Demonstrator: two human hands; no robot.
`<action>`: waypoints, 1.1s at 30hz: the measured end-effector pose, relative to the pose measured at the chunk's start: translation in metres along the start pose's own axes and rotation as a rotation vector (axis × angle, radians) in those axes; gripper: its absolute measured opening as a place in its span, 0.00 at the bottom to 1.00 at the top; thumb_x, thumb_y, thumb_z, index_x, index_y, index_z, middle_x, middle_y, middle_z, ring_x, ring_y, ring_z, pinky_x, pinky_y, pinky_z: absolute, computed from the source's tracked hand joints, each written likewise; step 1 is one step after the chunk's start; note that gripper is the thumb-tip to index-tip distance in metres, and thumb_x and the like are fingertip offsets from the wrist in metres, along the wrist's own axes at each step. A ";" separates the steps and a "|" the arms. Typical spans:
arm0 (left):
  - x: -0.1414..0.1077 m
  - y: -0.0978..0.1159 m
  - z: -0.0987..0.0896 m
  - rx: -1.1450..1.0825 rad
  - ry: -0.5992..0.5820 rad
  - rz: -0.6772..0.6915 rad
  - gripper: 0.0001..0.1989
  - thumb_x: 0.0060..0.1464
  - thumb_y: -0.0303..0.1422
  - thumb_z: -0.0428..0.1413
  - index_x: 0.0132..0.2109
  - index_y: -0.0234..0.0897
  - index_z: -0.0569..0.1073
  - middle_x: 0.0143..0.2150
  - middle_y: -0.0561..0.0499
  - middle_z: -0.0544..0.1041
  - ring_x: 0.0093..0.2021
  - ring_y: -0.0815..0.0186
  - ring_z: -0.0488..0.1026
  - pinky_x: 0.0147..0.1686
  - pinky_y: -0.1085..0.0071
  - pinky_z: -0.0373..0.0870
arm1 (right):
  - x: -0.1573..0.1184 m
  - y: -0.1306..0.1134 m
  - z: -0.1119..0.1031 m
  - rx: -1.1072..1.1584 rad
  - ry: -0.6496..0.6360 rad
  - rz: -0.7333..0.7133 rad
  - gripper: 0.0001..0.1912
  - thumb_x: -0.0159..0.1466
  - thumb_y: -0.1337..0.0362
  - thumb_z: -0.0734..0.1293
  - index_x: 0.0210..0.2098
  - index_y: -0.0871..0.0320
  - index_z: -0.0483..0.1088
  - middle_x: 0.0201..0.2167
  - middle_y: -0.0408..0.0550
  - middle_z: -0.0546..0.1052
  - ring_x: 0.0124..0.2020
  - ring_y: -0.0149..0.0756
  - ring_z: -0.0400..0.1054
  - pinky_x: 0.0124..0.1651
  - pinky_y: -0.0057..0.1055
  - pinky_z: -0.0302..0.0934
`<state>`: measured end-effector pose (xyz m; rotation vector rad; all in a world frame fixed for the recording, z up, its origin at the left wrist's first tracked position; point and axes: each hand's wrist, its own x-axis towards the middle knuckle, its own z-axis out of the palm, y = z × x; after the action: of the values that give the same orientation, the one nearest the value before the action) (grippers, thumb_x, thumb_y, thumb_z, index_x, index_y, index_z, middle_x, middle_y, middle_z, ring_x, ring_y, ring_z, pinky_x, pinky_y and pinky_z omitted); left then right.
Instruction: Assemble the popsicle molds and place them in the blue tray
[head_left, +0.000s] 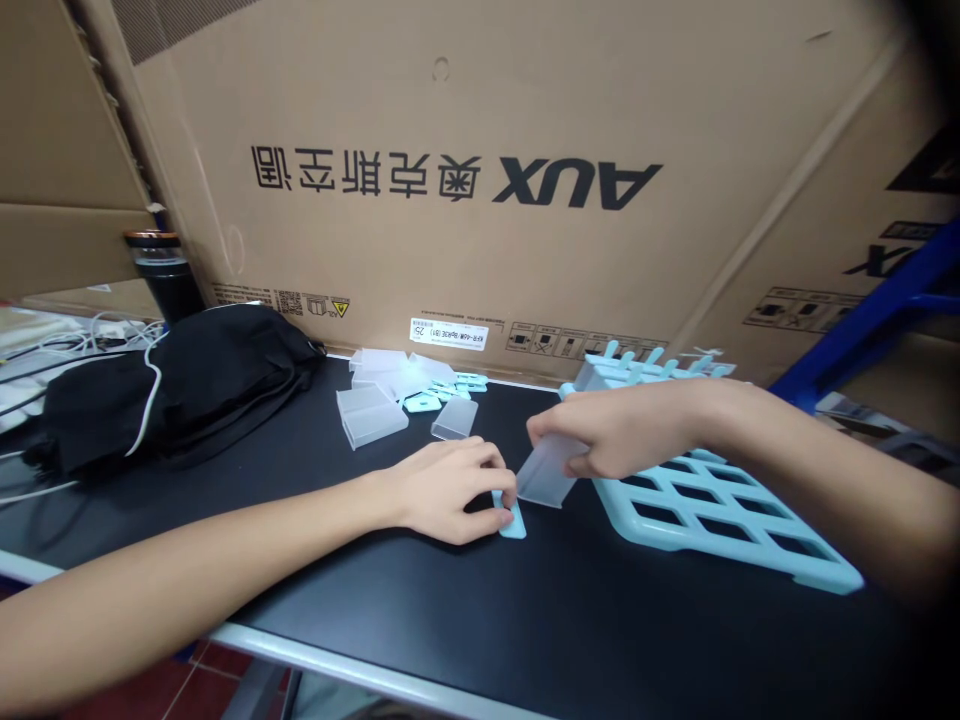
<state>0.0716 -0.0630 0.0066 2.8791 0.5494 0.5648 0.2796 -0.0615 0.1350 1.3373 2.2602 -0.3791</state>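
My left hand (457, 492) pinches a small light-blue plastic piece (514, 524) that lies on the black table. Just right of it, my right hand (600, 440) grips a translucent plastic sleeve (546, 478), whose lower edge is close to the blue piece. Farther back lie several more translucent sleeves (371, 414), with small light-blue pieces (422, 402) among them. One single sleeve (455, 418) rests nearer my left hand. A light-blue plastic rack with a grid of openings (652, 530) sits at the right, partly hidden under my right forearm.
A large cardboard box (450, 260) stands along the back of the black table (420, 620). At the left are a black cloth bag (217, 380), a dark bottle (169, 280) and white cables (97, 335). A blue metal frame (862, 320) rises at the right.
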 end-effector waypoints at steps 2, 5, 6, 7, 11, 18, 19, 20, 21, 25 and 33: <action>0.000 0.000 0.000 0.022 -0.003 0.006 0.07 0.61 0.37 0.54 0.44 0.45 0.74 0.46 0.51 0.71 0.44 0.63 0.72 0.44 0.67 0.70 | -0.001 -0.002 0.000 -0.006 0.000 0.001 0.11 0.53 0.62 0.66 0.38 0.52 0.69 0.36 0.48 0.75 0.33 0.43 0.70 0.30 0.35 0.57; -0.001 -0.002 0.002 0.046 -0.013 0.008 0.08 0.63 0.37 0.52 0.47 0.47 0.73 0.44 0.51 0.71 0.42 0.63 0.73 0.42 0.67 0.70 | -0.003 -0.002 0.000 -0.026 0.006 0.026 0.10 0.53 0.62 0.66 0.36 0.51 0.68 0.34 0.48 0.75 0.31 0.43 0.69 0.28 0.35 0.56; -0.001 -0.003 0.002 0.051 -0.018 0.010 0.09 0.63 0.36 0.51 0.48 0.48 0.73 0.44 0.51 0.71 0.42 0.63 0.73 0.42 0.67 0.70 | -0.003 -0.002 0.000 -0.032 0.010 0.034 0.10 0.53 0.62 0.66 0.36 0.51 0.68 0.34 0.48 0.75 0.31 0.43 0.69 0.28 0.35 0.56; 0.000 -0.003 0.002 0.052 -0.023 0.013 0.09 0.64 0.36 0.51 0.49 0.48 0.73 0.43 0.51 0.71 0.41 0.63 0.73 0.41 0.67 0.70 | -0.004 -0.001 0.000 -0.035 0.018 0.040 0.09 0.53 0.61 0.66 0.35 0.51 0.68 0.34 0.48 0.75 0.31 0.43 0.69 0.28 0.35 0.56; 0.000 -0.004 0.001 0.009 -0.031 -0.014 0.09 0.64 0.38 0.52 0.49 0.47 0.71 0.44 0.51 0.71 0.42 0.64 0.73 0.41 0.68 0.70 | -0.005 0.000 0.000 -0.013 0.044 0.036 0.10 0.52 0.61 0.68 0.34 0.51 0.69 0.33 0.49 0.75 0.29 0.43 0.69 0.27 0.36 0.56; 0.002 -0.003 -0.001 -0.148 -0.041 -0.167 0.18 0.54 0.44 0.60 0.47 0.42 0.64 0.42 0.52 0.73 0.39 0.62 0.72 0.36 0.68 0.67 | 0.000 -0.010 0.001 -0.037 0.011 0.003 0.13 0.53 0.63 0.66 0.39 0.52 0.71 0.34 0.49 0.75 0.30 0.42 0.70 0.28 0.34 0.56; 0.003 -0.003 -0.001 -0.166 -0.044 -0.175 0.19 0.53 0.43 0.61 0.46 0.42 0.64 0.41 0.53 0.73 0.38 0.63 0.72 0.35 0.68 0.66 | 0.002 -0.011 0.002 -0.036 0.009 -0.014 0.14 0.53 0.64 0.66 0.40 0.52 0.71 0.34 0.49 0.76 0.31 0.42 0.70 0.28 0.33 0.57; 0.003 -0.004 -0.001 -0.184 -0.043 -0.183 0.19 0.52 0.42 0.62 0.45 0.43 0.64 0.41 0.54 0.73 0.38 0.63 0.72 0.35 0.69 0.66 | 0.003 -0.013 0.002 -0.037 0.011 -0.030 0.16 0.53 0.64 0.66 0.42 0.52 0.71 0.35 0.49 0.76 0.32 0.42 0.70 0.29 0.33 0.57; 0.003 -0.004 -0.001 -0.205 -0.038 -0.188 0.19 0.52 0.40 0.62 0.45 0.43 0.63 0.40 0.54 0.73 0.37 0.64 0.72 0.34 0.69 0.65 | 0.004 -0.015 0.002 -0.039 0.015 -0.044 0.17 0.53 0.64 0.66 0.44 0.52 0.72 0.36 0.49 0.76 0.32 0.42 0.70 0.29 0.32 0.57; 0.002 -0.006 0.000 -0.286 -0.015 -0.195 0.19 0.51 0.36 0.62 0.44 0.43 0.61 0.41 0.56 0.74 0.37 0.66 0.72 0.33 0.71 0.64 | 0.005 -0.022 0.002 -0.063 0.023 -0.069 0.21 0.54 0.65 0.66 0.47 0.50 0.71 0.36 0.48 0.77 0.30 0.40 0.70 0.29 0.31 0.56; 0.003 -0.009 0.003 -0.322 0.001 -0.205 0.19 0.49 0.36 0.62 0.44 0.42 0.62 0.39 0.55 0.73 0.36 0.67 0.72 0.33 0.71 0.65 | 0.000 -0.033 0.001 -0.106 0.055 -0.109 0.18 0.57 0.61 0.64 0.47 0.54 0.72 0.34 0.48 0.76 0.25 0.34 0.66 0.25 0.29 0.53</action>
<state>0.0723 -0.0533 0.0029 2.4856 0.6750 0.5634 0.2510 -0.0780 0.1341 1.1883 2.3706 -0.2580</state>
